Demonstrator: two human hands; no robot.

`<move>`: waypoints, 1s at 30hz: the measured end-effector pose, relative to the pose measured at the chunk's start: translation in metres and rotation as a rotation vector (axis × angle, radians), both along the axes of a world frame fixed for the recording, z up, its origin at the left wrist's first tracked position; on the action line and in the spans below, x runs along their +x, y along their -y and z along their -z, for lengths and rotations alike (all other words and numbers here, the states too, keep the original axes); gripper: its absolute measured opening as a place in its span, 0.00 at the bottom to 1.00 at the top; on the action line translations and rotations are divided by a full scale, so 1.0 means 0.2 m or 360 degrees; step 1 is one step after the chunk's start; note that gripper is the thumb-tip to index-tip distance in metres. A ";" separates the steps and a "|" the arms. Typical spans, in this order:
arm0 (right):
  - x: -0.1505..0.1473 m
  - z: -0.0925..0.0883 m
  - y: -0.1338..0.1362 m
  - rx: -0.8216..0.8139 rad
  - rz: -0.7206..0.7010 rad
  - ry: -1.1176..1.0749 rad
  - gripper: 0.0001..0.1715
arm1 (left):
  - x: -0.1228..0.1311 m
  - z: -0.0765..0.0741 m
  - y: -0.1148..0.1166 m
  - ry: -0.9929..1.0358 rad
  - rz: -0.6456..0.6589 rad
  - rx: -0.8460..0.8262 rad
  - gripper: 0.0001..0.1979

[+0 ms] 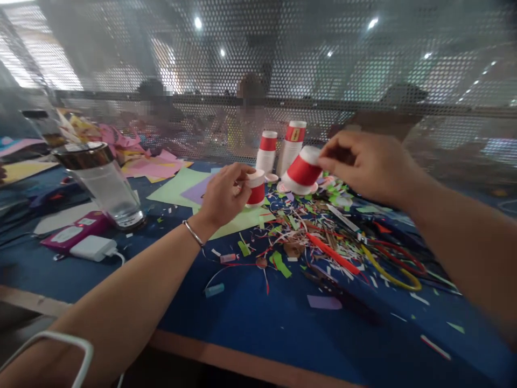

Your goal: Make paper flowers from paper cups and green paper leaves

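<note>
Cup point(256, 189) in left hand point(223, 196), tilted cup point(302, 172) under right hand point(363, 164)

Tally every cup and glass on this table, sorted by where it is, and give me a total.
Small red-banded cup in the left hand: 1
Tilted red-banded cup pinched by the right hand: 1
Upturned red-banded cups standing behind: 2
Clear glass: 1
Total: 5
</note>
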State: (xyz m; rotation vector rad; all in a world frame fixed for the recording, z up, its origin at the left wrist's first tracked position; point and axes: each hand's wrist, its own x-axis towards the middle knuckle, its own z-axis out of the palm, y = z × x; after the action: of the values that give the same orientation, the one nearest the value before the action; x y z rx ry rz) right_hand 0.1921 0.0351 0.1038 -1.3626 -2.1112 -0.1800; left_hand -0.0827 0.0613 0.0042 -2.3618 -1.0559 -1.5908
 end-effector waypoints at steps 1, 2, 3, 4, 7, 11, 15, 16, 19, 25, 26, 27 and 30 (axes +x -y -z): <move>0.00 0.04 0.08 -0.0034 -0.0059 -0.0017 0.05 | 0.00 0.00 0.00 -0.0056 0.0009 0.0005 0.14; 0.00 0.07 0.15 -0.0073 -0.0137 -0.0026 0.05 | 0.01 0.00 0.00 -0.0126 0.0020 -0.0008 0.13; 0.00 0.10 0.22 -0.0122 -0.0218 -0.0021 0.06 | 0.01 0.01 0.00 -0.0206 0.0038 -0.0034 0.12; 0.00 0.13 0.28 -0.0152 -0.0298 -0.0013 0.06 | 0.01 0.01 0.00 -0.0292 0.0064 -0.0070 0.10; -0.01 0.18 0.42 -0.0221 -0.0423 -0.0067 0.07 | 0.01 0.02 -0.01 -0.0478 0.0138 -0.0127 0.09; -0.02 0.22 0.49 -0.0179 -0.0383 -0.0409 0.03 | 0.00 -0.04 0.04 -0.0484 0.0162 -0.0042 0.10; 0.01 0.29 0.45 -0.0209 -0.0266 -0.0993 0.05 | 0.03 -0.12 0.16 -0.0383 0.0416 -0.0270 0.10; 0.02 0.31 0.44 -0.0251 -0.0276 -0.1138 0.06 | 0.05 -0.13 0.19 -0.0380 0.0528 -0.0401 0.13; 0.03 0.37 0.41 -0.0391 -0.0348 -0.1455 0.08 | 0.12 -0.12 0.25 -0.0352 0.0684 -0.0666 0.31; 0.01 0.43 0.39 -0.0512 -0.0425 -0.1645 0.08 | 0.24 -0.04 0.30 0.0061 0.0991 -0.0996 0.40; 0.01 0.42 0.39 -0.0515 -0.0415 -0.1639 0.07 | 0.25 -0.03 0.29 0.0145 0.1022 -0.0972 0.36; 0.02 0.42 0.38 -0.0518 -0.0401 -0.1604 0.07 | 0.25 -0.02 0.29 0.0218 0.1032 -0.0925 0.34; 0.09 0.37 0.36 -0.0572 -0.0296 -0.1224 0.11 | 0.22 -0.02 0.25 0.0392 0.0965 -0.0738 0.31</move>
State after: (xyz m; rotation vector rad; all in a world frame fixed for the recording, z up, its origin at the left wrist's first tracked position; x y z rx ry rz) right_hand 0.2111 -0.0368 0.0288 -1.1504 -1.6212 0.7200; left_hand -0.0388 0.0108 0.0073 -3.0775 -0.8622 -2.0549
